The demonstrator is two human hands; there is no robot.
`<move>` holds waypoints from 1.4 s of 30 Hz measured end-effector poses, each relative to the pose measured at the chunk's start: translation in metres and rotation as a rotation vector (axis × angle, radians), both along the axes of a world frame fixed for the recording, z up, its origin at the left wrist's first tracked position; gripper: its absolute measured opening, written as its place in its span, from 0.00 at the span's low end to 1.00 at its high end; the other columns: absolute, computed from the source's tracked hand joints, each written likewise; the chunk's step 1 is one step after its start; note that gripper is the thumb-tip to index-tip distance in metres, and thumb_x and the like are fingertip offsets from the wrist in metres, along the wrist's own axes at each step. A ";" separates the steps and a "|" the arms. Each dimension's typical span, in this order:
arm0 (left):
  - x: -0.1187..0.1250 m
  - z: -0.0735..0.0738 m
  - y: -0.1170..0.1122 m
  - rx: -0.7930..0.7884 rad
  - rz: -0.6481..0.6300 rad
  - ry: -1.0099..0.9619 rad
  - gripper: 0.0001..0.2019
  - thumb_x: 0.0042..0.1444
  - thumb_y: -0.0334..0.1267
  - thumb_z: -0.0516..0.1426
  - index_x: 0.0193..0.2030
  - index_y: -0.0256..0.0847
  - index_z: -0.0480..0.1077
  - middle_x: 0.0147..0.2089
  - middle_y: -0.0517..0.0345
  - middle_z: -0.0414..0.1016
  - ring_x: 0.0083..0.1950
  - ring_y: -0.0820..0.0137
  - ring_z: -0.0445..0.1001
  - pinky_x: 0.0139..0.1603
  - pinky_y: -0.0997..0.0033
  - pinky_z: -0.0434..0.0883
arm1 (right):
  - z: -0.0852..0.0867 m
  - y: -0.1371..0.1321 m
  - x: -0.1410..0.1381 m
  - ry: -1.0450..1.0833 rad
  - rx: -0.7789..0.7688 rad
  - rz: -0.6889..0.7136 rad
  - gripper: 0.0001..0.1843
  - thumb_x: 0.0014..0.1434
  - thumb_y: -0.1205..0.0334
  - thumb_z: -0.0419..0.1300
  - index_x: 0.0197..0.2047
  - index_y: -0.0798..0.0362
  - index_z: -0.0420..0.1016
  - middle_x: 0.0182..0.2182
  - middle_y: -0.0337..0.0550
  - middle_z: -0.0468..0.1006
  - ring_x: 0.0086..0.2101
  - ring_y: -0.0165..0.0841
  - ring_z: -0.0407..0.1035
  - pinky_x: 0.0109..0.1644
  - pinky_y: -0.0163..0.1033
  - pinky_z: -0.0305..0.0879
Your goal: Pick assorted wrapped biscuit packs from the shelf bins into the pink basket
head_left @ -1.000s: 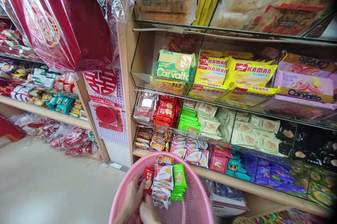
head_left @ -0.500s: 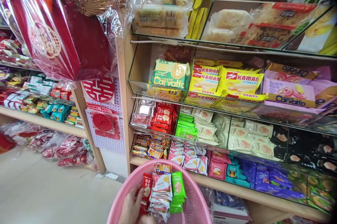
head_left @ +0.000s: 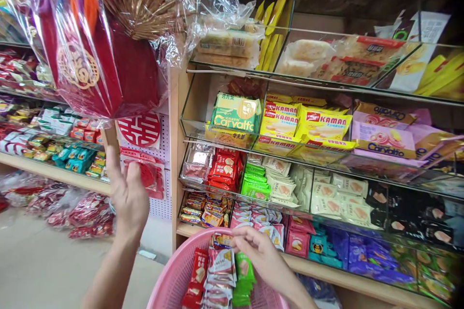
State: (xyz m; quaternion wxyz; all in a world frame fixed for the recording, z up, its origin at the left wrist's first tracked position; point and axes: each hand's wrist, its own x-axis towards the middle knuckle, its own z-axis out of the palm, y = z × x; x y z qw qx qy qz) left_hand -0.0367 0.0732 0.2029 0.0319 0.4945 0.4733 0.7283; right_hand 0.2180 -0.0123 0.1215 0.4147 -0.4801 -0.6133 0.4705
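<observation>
A pink mesh basket (head_left: 170,285) sits low in front of me with red (head_left: 195,272), pink-white (head_left: 221,270) and green snack packets (head_left: 243,275) stacked in it. My left hand (head_left: 126,195) is raised above the basket's left side, fingers spread, holding nothing, in front of the pegboard's red paper cutouts (head_left: 147,173). Over the packets reaches my right hand (head_left: 259,251), its fingers curled and touching the top of the stack near an orange packet (head_left: 222,240). Whether it grips one is not visible.
Glass-fronted wooden shelves (head_left: 326,152) hold rows of wafer and biscuit packs, green Carvalfo (head_left: 235,113) and yellow Kaman (head_left: 321,125) among them. A cellophane-wrapped red gift bundle (head_left: 105,43) hangs at upper left. More snack shelves (head_left: 47,139) and bagged goods on the floor stand at left.
Both hands were down inside the basket at the packets. Now the left hand has risen toward the pegboard and the right reaches over the stack. The view has tilted up.
</observation>
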 end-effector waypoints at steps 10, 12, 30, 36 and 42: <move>0.080 -0.020 -0.021 -0.523 -1.215 0.496 0.30 0.62 0.51 0.40 0.31 0.39 0.79 0.33 0.54 0.81 0.42 0.65 0.76 0.51 0.65 0.68 | 0.054 0.055 0.002 -0.379 0.539 -0.362 0.15 0.63 0.60 0.46 0.45 0.52 0.71 0.40 0.46 0.77 0.42 0.36 0.71 0.47 0.42 0.66; 0.078 -0.029 -0.032 -0.574 -1.240 0.427 0.32 0.62 0.52 0.40 0.20 0.39 0.77 0.24 0.54 0.79 0.37 0.65 0.77 0.48 0.68 0.68 | 0.064 0.069 0.001 -0.552 0.681 -0.375 0.17 0.63 0.65 0.43 0.48 0.53 0.70 0.44 0.47 0.76 0.45 0.36 0.69 0.50 0.43 0.64; 0.068 -0.085 -0.038 -0.735 -1.079 0.209 0.27 0.60 0.52 0.43 0.30 0.39 0.78 0.43 0.52 0.79 0.48 0.63 0.73 0.55 0.66 0.65 | 0.085 0.130 0.008 -1.177 0.955 -0.296 0.25 0.60 0.76 0.41 0.56 0.57 0.66 0.55 0.50 0.68 0.54 0.41 0.58 0.58 0.52 0.51; 0.065 -0.084 -0.040 -0.759 -1.030 0.227 0.25 0.60 0.52 0.44 0.33 0.41 0.79 0.41 0.55 0.80 0.48 0.62 0.72 0.55 0.64 0.63 | 0.068 0.118 0.013 -1.188 1.020 -0.315 0.21 0.64 0.69 0.43 0.57 0.50 0.66 0.55 0.48 0.67 0.56 0.38 0.55 0.62 0.54 0.39; 0.065 -0.087 -0.039 -0.743 -1.031 0.223 0.23 0.60 0.50 0.45 0.33 0.43 0.79 0.39 0.57 0.80 0.46 0.63 0.73 0.53 0.66 0.64 | 0.056 0.104 0.009 -1.248 0.962 -0.293 0.25 0.63 0.47 0.46 0.60 0.45 0.61 0.62 0.48 0.57 0.62 0.43 0.45 0.62 0.60 0.34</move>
